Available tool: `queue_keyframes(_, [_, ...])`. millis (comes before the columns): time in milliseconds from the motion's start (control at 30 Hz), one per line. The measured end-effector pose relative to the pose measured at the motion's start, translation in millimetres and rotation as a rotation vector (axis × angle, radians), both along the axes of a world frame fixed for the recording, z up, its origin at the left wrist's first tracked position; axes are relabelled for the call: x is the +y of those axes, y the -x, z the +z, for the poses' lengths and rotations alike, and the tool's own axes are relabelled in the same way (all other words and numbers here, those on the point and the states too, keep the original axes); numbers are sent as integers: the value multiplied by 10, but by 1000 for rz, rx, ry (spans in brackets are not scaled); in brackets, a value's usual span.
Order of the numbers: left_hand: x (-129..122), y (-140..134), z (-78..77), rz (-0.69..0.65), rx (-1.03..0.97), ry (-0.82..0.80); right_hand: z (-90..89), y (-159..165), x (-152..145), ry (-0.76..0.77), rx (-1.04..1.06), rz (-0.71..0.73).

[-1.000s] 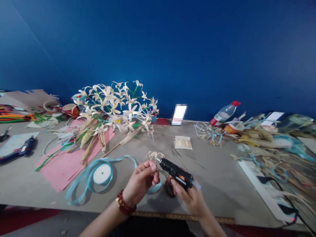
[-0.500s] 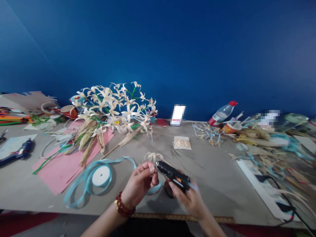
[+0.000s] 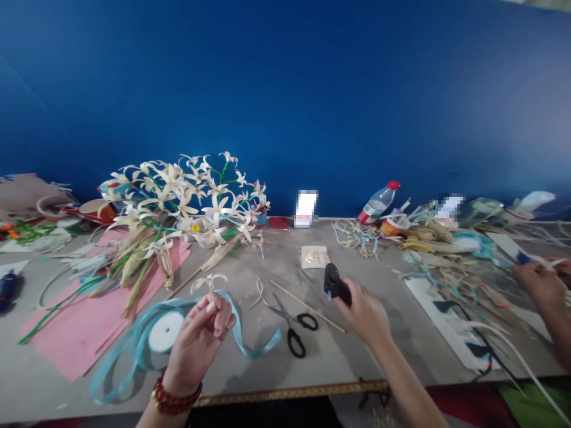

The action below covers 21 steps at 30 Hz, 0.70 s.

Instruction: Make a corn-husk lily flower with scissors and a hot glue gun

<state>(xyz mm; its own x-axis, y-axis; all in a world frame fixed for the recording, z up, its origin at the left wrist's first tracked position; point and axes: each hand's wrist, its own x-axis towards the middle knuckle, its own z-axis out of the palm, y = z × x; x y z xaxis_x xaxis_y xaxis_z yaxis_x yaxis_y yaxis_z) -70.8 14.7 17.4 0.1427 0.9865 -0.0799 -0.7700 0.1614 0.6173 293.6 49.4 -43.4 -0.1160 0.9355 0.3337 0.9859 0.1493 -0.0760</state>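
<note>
While the left hand (image 3: 201,336) pinches it, pale flower (image 3: 211,282): just above those fingertips, thin curled petals splayed outward, base hidden.
Left fingers: closed on the base; a light pinch below the petals should avoid crushing them.
Right hand (image 3: 366,315): fingers wrapped round black glue gun (image 3: 332,282); nozzle not visible, best pointed away from skin.
Between hands: scissors (image 3: 289,320), handles spread; thin stick (image 3: 307,305) beside.
Far right: another person's hand (image 3: 542,286).

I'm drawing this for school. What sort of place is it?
Probably a craft workspace: blue ribbon and scissors lie on the table, and the right hand holds what looks like a glue gun.
</note>
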Motion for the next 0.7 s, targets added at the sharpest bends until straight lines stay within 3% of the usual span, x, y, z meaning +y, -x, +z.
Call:
queue_keyframes(200, [-19, 106, -231, 120, 192, 76, -70, -235, 307, 77, -69, 84])
queue_keyframes(367, [-25, 335, -291, 303, 308, 66, 71, -274, 282, 102, -76, 129])
queue_keyframes(467, [-36, 365, -283, 335, 347, 67, 238, 29, 86, 82, 59, 172])
queue_keyframes(600, [-49, 223, -274, 233, 371, 91, 345, 732, -173, 340, 325, 580])
queue_keyframes(700, [-84, 81, -270, 154, 385, 88, 292, 1108, -211, 434, 290, 686])
